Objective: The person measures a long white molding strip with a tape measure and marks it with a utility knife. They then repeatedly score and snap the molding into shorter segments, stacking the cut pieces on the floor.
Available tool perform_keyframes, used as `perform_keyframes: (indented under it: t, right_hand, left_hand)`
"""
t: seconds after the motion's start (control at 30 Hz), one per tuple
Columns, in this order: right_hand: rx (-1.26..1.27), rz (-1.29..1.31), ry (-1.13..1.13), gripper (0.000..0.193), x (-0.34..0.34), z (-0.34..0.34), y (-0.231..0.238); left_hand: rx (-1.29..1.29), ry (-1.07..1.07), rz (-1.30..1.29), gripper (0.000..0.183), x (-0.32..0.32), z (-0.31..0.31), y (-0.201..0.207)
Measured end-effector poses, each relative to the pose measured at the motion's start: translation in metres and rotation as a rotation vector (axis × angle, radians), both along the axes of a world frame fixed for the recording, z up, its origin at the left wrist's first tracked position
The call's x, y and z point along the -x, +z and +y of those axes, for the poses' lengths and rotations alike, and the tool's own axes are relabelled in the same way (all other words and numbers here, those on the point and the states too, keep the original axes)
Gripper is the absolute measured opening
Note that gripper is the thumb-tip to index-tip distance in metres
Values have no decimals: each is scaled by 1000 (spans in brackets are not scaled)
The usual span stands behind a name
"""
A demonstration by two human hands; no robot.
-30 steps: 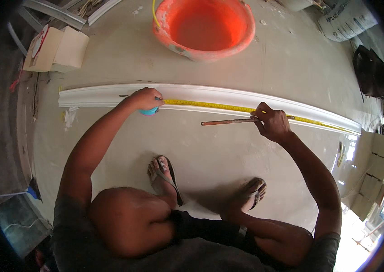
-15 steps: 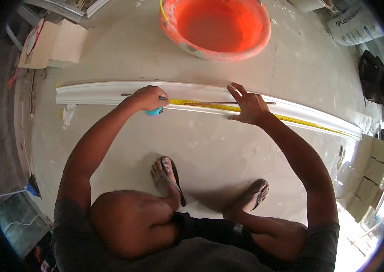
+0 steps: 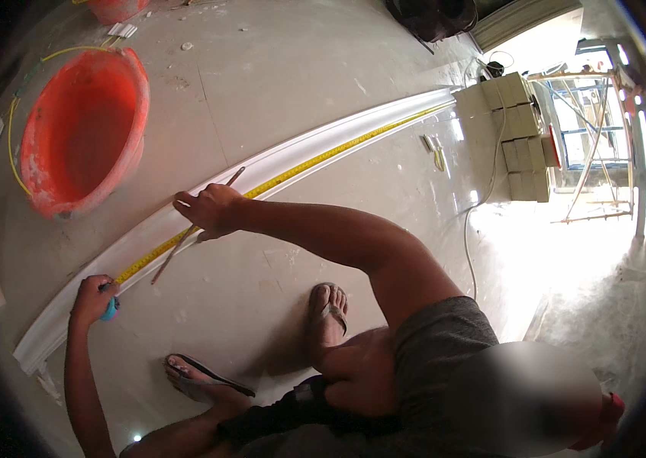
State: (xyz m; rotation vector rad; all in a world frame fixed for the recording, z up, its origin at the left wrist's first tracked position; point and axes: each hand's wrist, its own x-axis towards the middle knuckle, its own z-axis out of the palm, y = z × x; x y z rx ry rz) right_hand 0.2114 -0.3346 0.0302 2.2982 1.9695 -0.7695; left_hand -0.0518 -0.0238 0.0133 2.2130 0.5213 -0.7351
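A long white moulding strip (image 3: pixel 315 136) lies slantwise on the floor, its far end toward the right. Along it runs the yellow blade (image 3: pixel 315 162) of a tape measure. My left hand (image 3: pixel 92 300) is closed round the turquoise tape measure case (image 3: pixel 111 308) at the moulding's near left part. Farther along, my right hand (image 3: pixel 212 210) rests over the moulding and blade, fingers bent. A thin brownish rod (image 3: pixel 170 258) passes under that hand, crossing the strip at an angle, and seems gripped there; the fingers' underside is hidden.
An orange-red tub (image 3: pixel 140 141) with a yellow handle stands beyond the moulding at left. Stacked boxes (image 3: pixel 521 145) and scaffolding (image 3: pixel 594 153) are at right. A cable (image 3: pixel 469 252) trails over the floor near a small yellow-handled tool (image 3: pixel 437 155). My sandalled feet (image 3: pixel 329 309) are close below.
My view has swung to the right, so the tub and moulding appear farther left and tilted. The rod has turned more across the strip. My left hand still holds the tape measure.
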Motion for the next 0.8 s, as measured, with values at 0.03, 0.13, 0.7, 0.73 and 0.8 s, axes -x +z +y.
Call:
perform_keyframes:
  t: [0.03,0.13,0.7,0.73,0.8]
  right_hand:
    - [2,-8,-6,96,-5,-11,-1]
    - [89,-27,3,100,-28,-38,1]
    - [-153,-215,-383,76,-104,-232,51]
    - [-192,-190,-414,66,-91,-241,60]
    - [-244,-105,-492,45,-66,-264,82]
  left_hand:
    - [18,2,-8,29,-7,-13,9]
    - [149,13,2,32,-23,-34,1]
    - [-51,-219,-73,35,-157,-172,6]
    - [-68,-219,-55,35,-158,-170,9]
    - [-67,-220,-47,36,-165,-172,13]
